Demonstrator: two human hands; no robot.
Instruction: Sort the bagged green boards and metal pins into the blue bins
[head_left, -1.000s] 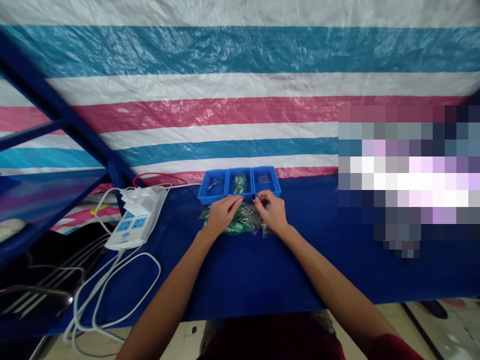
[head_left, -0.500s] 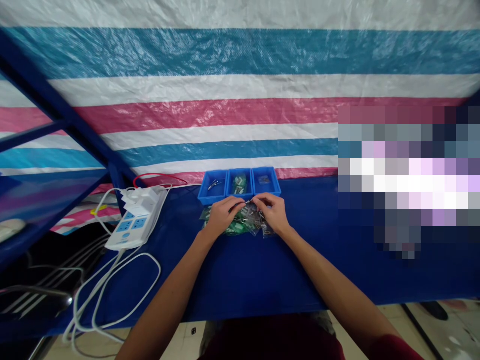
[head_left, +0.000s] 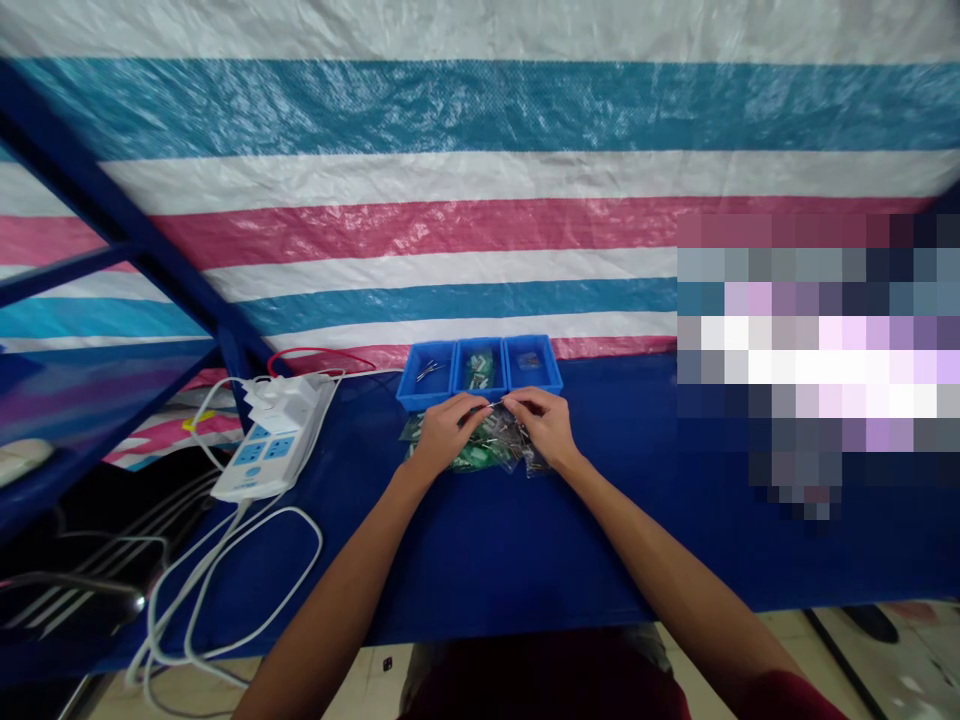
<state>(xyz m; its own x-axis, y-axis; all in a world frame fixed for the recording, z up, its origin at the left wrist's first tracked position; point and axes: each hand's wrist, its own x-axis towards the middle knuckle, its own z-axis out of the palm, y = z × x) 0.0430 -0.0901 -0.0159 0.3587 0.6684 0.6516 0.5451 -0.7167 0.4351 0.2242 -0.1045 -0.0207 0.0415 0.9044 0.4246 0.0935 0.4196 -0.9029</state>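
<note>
Between my two hands is a thin, shiny metal pin-like piece (head_left: 496, 404), too small to name exactly. My left hand (head_left: 448, 432) pinches one end of it and my right hand (head_left: 545, 425) pinches the other. Beneath the fingers lies a pile of small clear and green plastic bags (head_left: 480, 452) with small parts in them, partly hidden by the hands. Just behind stand three joined blue bins: the left bin (head_left: 409, 388) holds a few thin metal pieces, the middle bin (head_left: 480, 342) green-and-white packets, the right bin (head_left: 553, 375) a small clear bag.
On the left of the blue table (head_left: 517, 560) lies a white power strip (head_left: 262, 450) with plugs and looped white cables (head_left: 319, 545). A blue metal frame (head_left: 172, 270) rises at the left. A striped tarp (head_left: 450, 230) hangs behind. The right side is pixelated.
My right hand has shifted very slightly to the left, and the thin metal piece shows a little more clearly between the fingertips. Otherwise the scene looks the same.
</note>
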